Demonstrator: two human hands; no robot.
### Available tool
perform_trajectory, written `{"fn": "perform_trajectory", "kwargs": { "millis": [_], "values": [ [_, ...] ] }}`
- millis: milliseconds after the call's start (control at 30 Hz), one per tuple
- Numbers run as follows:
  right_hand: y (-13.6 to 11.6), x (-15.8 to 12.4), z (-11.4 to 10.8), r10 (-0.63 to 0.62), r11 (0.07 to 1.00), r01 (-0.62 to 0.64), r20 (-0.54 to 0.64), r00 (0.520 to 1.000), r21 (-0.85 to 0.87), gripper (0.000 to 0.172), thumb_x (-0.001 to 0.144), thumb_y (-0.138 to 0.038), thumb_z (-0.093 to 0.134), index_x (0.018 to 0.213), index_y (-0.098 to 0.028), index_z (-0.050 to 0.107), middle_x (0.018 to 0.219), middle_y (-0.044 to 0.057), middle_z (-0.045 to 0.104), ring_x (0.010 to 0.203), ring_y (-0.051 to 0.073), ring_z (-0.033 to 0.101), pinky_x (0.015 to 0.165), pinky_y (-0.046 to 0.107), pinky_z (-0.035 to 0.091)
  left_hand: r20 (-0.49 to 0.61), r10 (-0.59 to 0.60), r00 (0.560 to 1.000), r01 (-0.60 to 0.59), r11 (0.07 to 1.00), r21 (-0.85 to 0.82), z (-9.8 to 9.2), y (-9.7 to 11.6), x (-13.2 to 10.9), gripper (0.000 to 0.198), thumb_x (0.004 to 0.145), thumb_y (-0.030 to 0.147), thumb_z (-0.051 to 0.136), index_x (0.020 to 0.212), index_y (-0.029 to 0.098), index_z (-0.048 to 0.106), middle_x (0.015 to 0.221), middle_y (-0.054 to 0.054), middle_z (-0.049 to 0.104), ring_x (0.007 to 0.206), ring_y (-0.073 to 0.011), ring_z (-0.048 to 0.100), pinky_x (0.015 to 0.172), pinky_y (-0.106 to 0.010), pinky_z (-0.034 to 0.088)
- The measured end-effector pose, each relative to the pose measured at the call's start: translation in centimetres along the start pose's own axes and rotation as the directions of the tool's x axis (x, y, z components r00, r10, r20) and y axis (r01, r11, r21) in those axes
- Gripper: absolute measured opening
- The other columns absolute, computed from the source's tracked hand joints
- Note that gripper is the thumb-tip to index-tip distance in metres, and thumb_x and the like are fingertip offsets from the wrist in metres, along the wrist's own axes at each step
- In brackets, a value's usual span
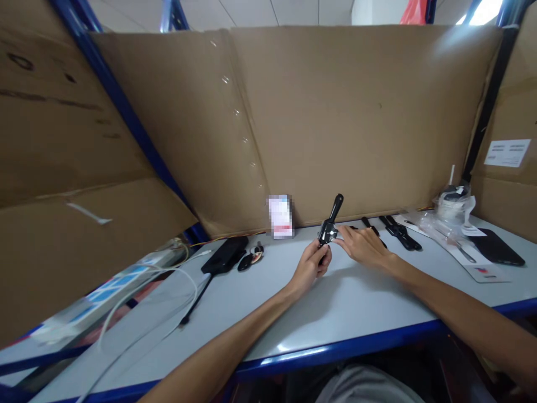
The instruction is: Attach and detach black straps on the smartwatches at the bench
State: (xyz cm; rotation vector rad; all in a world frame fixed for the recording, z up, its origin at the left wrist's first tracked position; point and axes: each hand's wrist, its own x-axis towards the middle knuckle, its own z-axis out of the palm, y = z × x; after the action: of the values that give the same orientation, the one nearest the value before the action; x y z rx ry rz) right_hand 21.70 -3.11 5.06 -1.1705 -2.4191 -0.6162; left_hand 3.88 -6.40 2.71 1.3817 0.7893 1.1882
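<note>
A black spokeshave (336, 207) with a silver metal piece at its middle is held tilted above the white table, its upper handle pointing up and slightly right. My left hand (309, 263) is closed around its lower handle, which is mostly hidden by the fingers. At the silver piece, my right hand (361, 244) pinches with thumb and fingertips from the right side; exactly what lies between those fingertips is too small to make out. Behind the right hand lie more black tools (400, 232) of a similar shape, partly overlapping.
A lit phone (281, 217) leans on the cardboard back wall (335, 112). To the left are a black box (226, 254), keys (250, 257), a power strip (113, 288) and white cables. On the right sit a dark phone (497, 247), plastic packaging (438, 226) and a cup (452, 204).
</note>
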Motion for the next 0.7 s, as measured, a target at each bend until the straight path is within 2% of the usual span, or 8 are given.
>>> {"fn": "perform_trajectory", "kwargs": {
  "millis": [133, 267, 467, 700],
  "values": [
    [-0.2, 0.0, -0.2, -0.020, 1.000, 0.020, 0.007, 1.000, 0.005, 0.042, 0.109, -0.044, 0.030, 0.115, -0.011, 0.056, 0.097, 0.014, 0.074, 0.079, 0.022, 0.071, 0.055, 0.029, 0.030, -0.026, 0.000, 1.000, 0.002, 0.999, 0.044, 0.0, -0.3, 0.1, 0.039, 0.081, 0.054, 0.067, 0.081, 0.019, 0.047, 0.057, 0.010, 0.035, 0.043, -0.0043, 0.024, 0.040, -0.018, 0.015],
    [-0.4, 0.0, -0.3, -0.021, 1.000, 0.021, 0.043, 0.999, -0.004, 0.037, 0.109, -0.041, 0.034, 0.115, -0.012, 0.056, 0.100, 0.013, 0.073, 0.081, 0.023, 0.071, 0.055, 0.028, 0.031, -0.088, 0.051, 0.995, -0.037, 0.989, 0.145, 0.0, -1.1, 0.5, 0.051, 0.081, 0.068, 0.062, 0.086, 0.018, 0.052, 0.055, 0.012, 0.028, 0.042, -0.0050, 0.023, 0.040, -0.019, 0.018],
    [-0.7, 0.0, -0.3, -0.020, 1.000, 0.021, 0.070, 0.997, -0.006, 0.036, 0.108, -0.041, 0.034, 0.113, -0.013, 0.056, 0.102, 0.014, 0.072, 0.080, 0.023, 0.071, 0.056, 0.028, 0.034, -0.148, 0.090, 0.985, -0.057, 0.975, 0.214, -0.3, -2.5, 0.9, 0.055, 0.080, 0.073, 0.059, 0.079, 0.019, 0.048, 0.052, 0.012, 0.029, 0.040, -0.0043, 0.023, 0.040, -0.018, 0.018],
    [-0.6, -0.1, -0.2, -0.022, 1.000, 0.022, 0.059, 0.998, 0.003, 0.036, 0.108, -0.041, 0.035, 0.113, -0.013, 0.057, 0.101, 0.014, 0.073, 0.078, 0.022, 0.071, 0.056, 0.028, 0.032, -0.149, 0.057, 0.987, -0.031, 0.985, 0.171, 0.1, -1.8, 0.6, 0.057, 0.079, 0.075, 0.059, 0.072, 0.022, 0.041, 0.053, 0.012, 0.027, 0.040, -0.0041, 0.022, 0.040, -0.018, 0.019]
  ]
}}
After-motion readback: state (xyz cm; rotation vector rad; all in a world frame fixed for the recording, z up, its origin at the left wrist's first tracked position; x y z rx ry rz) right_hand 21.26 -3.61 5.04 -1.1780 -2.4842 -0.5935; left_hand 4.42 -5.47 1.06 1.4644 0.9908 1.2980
